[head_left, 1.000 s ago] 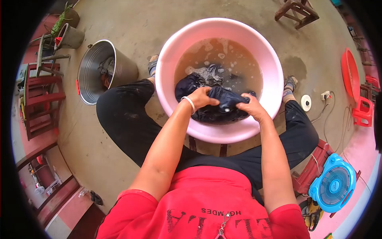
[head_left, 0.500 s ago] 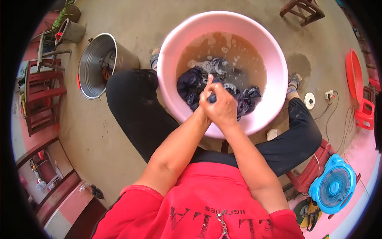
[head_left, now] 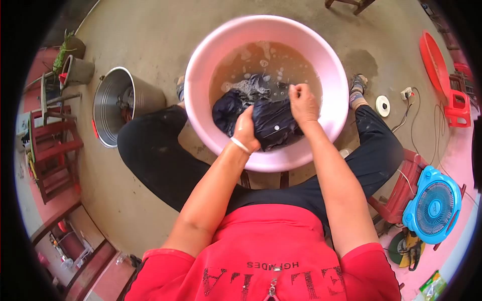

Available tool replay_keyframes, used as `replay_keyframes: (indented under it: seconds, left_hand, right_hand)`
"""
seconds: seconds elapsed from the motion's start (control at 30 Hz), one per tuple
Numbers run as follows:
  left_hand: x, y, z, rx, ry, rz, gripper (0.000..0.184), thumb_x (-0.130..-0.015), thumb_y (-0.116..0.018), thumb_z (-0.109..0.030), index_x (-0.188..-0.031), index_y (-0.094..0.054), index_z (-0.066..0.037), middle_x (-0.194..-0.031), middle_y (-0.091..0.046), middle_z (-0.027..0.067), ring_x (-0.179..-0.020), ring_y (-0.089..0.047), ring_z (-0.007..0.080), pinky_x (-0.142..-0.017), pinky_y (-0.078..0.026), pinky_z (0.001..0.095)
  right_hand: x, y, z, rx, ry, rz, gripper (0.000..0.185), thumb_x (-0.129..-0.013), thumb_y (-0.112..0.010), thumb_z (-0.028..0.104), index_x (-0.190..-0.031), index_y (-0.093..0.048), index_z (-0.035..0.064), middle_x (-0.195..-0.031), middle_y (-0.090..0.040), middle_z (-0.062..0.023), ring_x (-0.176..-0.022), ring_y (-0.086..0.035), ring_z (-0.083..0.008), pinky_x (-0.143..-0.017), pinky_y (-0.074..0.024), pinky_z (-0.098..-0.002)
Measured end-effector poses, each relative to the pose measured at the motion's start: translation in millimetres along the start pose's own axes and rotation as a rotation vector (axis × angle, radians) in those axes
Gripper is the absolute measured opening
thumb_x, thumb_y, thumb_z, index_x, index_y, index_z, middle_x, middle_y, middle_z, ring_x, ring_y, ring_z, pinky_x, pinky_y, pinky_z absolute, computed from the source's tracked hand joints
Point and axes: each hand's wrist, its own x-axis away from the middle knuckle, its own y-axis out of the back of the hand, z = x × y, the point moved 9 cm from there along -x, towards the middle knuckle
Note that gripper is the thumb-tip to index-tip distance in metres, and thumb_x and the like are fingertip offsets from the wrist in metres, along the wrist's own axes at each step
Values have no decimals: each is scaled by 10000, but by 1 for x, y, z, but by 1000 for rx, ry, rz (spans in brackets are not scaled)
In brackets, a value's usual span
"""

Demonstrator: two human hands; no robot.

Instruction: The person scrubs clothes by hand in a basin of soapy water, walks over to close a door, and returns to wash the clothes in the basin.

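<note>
A large pink basin (head_left: 331, 60) of murky brown, sudsy water stands between my knees. A dark navy garment (head_left: 273, 120) with a small white button-like spot is stretched out over the near part of it. My left hand (head_left: 246, 131), a white band at its wrist, grips the garment's left side. At the other side, my right hand (head_left: 304, 105) has its fingers curled closed on the cloth. More wet clothes, a dark bundle (head_left: 226, 108) and a grey patterned piece (head_left: 251, 86), lie half in the water just beyond.
A metal bucket (head_left: 150, 95) with cloth inside lies tilted at left, near red wooden chairs (head_left: 55, 145). On the right are a blue fan (head_left: 433, 205), a red basin (head_left: 434, 62), a red plastic stool (head_left: 457, 110) and cords (head_left: 412, 118) on the floor.
My hands were clasped together around bunched dark cloth; now they are apart, with the garment spread between them. The view has shifted slightly.
</note>
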Motion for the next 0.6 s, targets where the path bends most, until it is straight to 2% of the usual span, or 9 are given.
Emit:
replay_keyframes:
  seconds: [0.1, 0.17, 0.23, 0.37, 0.43, 0.47, 0.5, 0.57, 0.6]
  left_hand:
    - [1, 34, -16, 60, -33, 27, 435, -954, -361, -302, -1106, -630, 4, -1088, -669, 182, -1005, -645, 339, -942, -502, 467]
    - [1, 37, -24, 121, -48, 29, 442, -954, -350, -301, -1127, -624, 0, -1120, -658, 188, -1035, -632, 356, -958, -489, 489]
    - [12, 44, -27, 181, -91, -165, 441, -953, -348, -306, -1143, -616, -12, -1147, -643, 194, -1057, -618, 377, -962, -476, 525]
    - [21, 12, -42, 124, -115, -47, 430, -954, -364, -329, -1124, -614, -23, -1107, -650, 191, -1024, -628, 374, -953, -482, 525]
    - [30, -8, -50, 104, -92, 1, 411, -955, -370, -319, -1101, -619, -27, -1086, -655, 186, -1005, -633, 369, -945, -490, 514]
    - [36, -15, -56, 93, -123, 18, 400, -953, -378, -313, -1093, -622, -28, -1085, -655, 183, -1005, -633, 364, -941, -494, 509]
    - [40, -19, -64, 84, -158, 37, 388, -951, -387, -307, -1084, -624, -30, -1083, -655, 180, -1005, -634, 360, -938, -497, 504]
    - [41, -22, -77, 65, -180, 75, 381, -950, -398, -312, -1080, -621, -32, -1080, -655, 172, -1003, -632, 348, -935, -499, 494]
    - [43, -32, -82, 74, -192, 167, 384, -952, -401, -320, -1086, -616, -32, -1090, -650, 170, -1013, -627, 342, -942, -493, 493]
  right_hand:
    - [0, 0, -46, -4, -116, -13, 259, -882, -597, 335, -883, -606, 76, -894, -671, -177, -899, -637, -364, -762, -487, -471]
    - [38, -34, -71, 89, -275, 398, 279, -822, -635, 318, -931, -620, 62, -992, -669, -180, -982, -625, -351, -834, -490, -450]
    - [81, -53, -73, 29, -325, 565, 371, -766, -660, 312, -998, -618, 24, -1034, -660, -200, -1026, -621, -353, -892, -487, -444]
    - [105, -70, -50, 186, -239, 673, 475, -763, -657, 324, -1063, -578, -35, -1065, -641, -243, -1062, -610, -363, -932, -477, -443]
    - [90, -81, -34, 54, -104, 604, 401, -780, -647, 291, -993, -569, -39, -1010, -651, -254, -980, -617, -428, -865, -486, -474]
    - [83, -83, -29, 7, -92, 535, 319, -845, -595, 265, -949, -553, -33, -911, -647, -232, -863, -653, -371, -788, -515, -438]
    - [76, -87, -26, -1, -84, 523, 319, -845, -595, 265, -949, -553, -33, -911, -647, -232, -863, -653, -371, -788, -515, -438]
    - [72, -101, -28, -685, -457, 569, 281, -899, -539, 256, -846, -530, -19, -756, -588, -186, -720, -631, -263, -697, -521, -372]
    - [66, -99, -16, -793, -433, 545, 312, -878, -534, 278, -809, -532, -27, -788, -617, -256, -681, -557, -427, -662, -487, -423]
